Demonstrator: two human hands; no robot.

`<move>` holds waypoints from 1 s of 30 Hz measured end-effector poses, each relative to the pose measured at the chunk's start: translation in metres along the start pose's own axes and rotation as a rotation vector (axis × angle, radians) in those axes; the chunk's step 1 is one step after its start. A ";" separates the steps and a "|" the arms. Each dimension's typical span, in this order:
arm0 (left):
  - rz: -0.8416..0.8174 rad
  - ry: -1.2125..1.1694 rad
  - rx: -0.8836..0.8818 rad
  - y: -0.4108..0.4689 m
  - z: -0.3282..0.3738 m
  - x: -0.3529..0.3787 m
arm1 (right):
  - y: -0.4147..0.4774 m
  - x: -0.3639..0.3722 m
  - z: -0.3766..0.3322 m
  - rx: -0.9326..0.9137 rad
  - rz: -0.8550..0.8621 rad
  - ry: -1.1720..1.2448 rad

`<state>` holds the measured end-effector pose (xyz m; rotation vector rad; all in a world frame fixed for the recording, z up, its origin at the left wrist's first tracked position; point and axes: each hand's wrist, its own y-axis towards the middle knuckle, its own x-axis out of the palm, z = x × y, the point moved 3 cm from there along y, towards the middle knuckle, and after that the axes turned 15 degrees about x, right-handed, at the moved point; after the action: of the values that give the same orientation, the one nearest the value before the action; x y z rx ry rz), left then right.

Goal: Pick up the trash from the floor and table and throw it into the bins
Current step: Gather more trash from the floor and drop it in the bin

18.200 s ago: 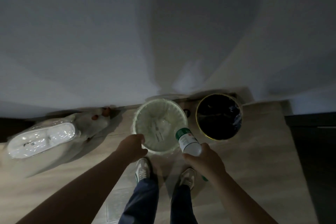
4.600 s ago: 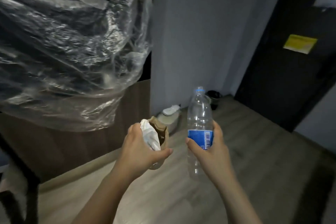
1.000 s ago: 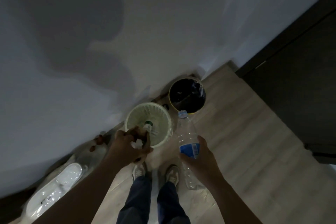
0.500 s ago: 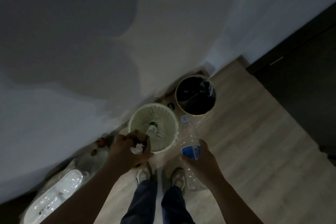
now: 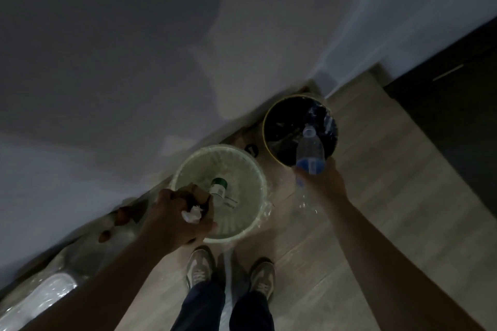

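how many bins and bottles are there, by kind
Bins: 2, a pale green round plastic bin and a black round bin with a gold rim
Bottles: 2, a clear plastic bottle with a blue label and a white bottle with a green cap
Total: 4

Both arms are bare and stretched forward and down, well apart. The left forearm (image 5: 107, 277) comes in from the lower left corner and angles up to the right, with the wrist straight. The left grip (image 5: 174, 219) shows the back of the hand to the camera, and its fingers are curled tight round a crumpled white wad (image 5: 191, 214) and a scrap of brown paper (image 5: 197, 193). The right forearm (image 5: 376, 250) comes in from the lower right edge and angles up to the left. The right grip (image 5: 321, 181) reaches farther out than the left. Its fingers and thumb wrap round a clear plastic bottle (image 5: 309, 153) at the blue label, with the cap pointing away from the body.
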<state>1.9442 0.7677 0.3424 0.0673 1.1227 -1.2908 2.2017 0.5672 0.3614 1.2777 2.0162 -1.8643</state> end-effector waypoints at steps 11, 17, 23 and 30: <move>-0.092 0.089 -0.021 0.019 -0.038 0.031 | -0.013 0.132 0.027 -0.276 -0.055 -0.321; -0.013 0.209 0.058 0.011 -0.072 0.039 | 0.006 0.227 0.050 -0.177 -0.252 -0.424; -0.001 0.156 -0.088 -0.003 -0.110 0.042 | 0.029 0.287 0.059 0.020 -0.286 -0.433; 0.003 0.269 -0.014 0.004 -0.118 0.049 | 0.027 0.306 0.063 0.050 -0.234 -0.370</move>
<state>1.8675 0.8047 0.2470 0.2374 1.3594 -1.2972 1.9955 0.6598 0.1446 0.6604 1.9916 -2.0748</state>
